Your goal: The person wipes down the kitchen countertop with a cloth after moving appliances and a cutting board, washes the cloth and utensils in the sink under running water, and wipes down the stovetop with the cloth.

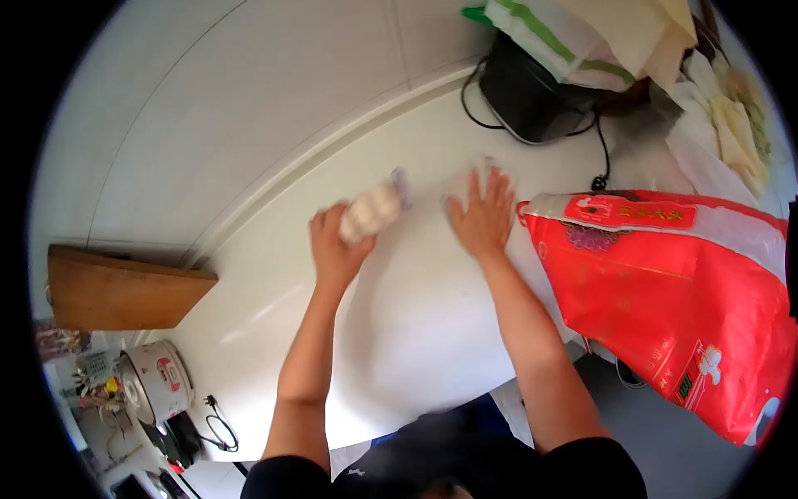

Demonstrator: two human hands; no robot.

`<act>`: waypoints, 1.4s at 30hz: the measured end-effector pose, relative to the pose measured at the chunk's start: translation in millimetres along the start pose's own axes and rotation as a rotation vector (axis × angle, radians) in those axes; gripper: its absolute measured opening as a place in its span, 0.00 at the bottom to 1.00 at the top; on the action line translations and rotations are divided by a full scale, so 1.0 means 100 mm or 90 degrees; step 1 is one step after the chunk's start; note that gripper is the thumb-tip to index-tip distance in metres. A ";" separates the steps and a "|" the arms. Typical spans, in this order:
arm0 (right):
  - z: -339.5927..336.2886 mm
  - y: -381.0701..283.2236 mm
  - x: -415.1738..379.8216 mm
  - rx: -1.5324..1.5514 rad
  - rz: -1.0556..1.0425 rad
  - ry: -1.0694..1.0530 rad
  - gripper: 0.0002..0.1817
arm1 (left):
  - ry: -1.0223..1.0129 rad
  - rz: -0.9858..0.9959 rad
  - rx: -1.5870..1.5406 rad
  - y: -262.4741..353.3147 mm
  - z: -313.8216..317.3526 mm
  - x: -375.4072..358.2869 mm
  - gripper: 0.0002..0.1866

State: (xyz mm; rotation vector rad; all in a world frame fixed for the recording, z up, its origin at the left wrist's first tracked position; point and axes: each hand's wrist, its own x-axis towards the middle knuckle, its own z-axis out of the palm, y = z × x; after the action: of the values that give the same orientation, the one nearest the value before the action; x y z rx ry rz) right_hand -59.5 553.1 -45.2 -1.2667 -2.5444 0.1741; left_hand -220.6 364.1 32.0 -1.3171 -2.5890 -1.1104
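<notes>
My left hand (339, 241) is closed around a pale, lumpy packet (371, 213) with a purplish end. The packet is held over the white counter and is blurred, so what is in it I cannot tell. To its right, my right hand (485, 218) lies flat with the fingers spread. Something thin and clear, like plastic film (509, 176), shows around its fingertips. The counter (424, 308) runs under both hands, and a large red bag (665, 291) sits right beside my right hand.
A black appliance (532, 91) with a cord stands at the back, bags piled on it. Along the left are a wooden board (129, 287) against the wall, a rice cooker (155, 382) and a loose plug (211, 402). Crumpled pale bags (719, 125) lie at the far right.
</notes>
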 end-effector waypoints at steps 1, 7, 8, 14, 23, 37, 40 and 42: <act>0.08 0.01 0.17 -0.026 0.040 0.012 0.37 | 0.011 -0.036 0.007 -0.04 -0.26 -0.27 0.29; 0.58 -0.70 0.64 -0.104 0.017 0.021 0.35 | 0.026 -0.313 0.053 -0.26 -1.18 -1.87 0.29; 0.58 -1.02 0.56 -0.029 -0.056 -0.024 0.35 | 0.052 -0.347 0.011 -0.28 -1.17 -1.94 0.29; 0.51 -1.74 -0.22 0.235 -0.506 -0.167 0.34 | 0.091 -0.419 -0.083 -0.17 -1.17 -2.04 0.29; 0.80 -0.82 1.34 -0.076 -0.049 0.006 0.31 | 0.070 -0.482 0.080 0.02 -1.71 -2.87 0.29; 0.90 -4.04 -0.97 0.220 -0.485 -0.228 0.26 | 0.171 -0.614 -0.064 0.03 -1.90 -3.15 0.30; 1.01 -4.16 -1.08 0.277 -0.565 -0.148 0.25 | 0.182 -0.619 -0.061 0.10 -1.92 -3.09 0.30; 1.12 -4.04 -0.94 0.308 -0.634 -0.108 0.24 | 0.186 -0.609 -0.073 0.14 -1.91 -3.14 0.30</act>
State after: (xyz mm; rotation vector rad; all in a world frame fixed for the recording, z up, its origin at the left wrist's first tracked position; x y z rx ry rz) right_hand -348.2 236.6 -76.0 0.2351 -2.6927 0.6219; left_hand -62.0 36.1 79.2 0.1955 -2.9385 -1.3846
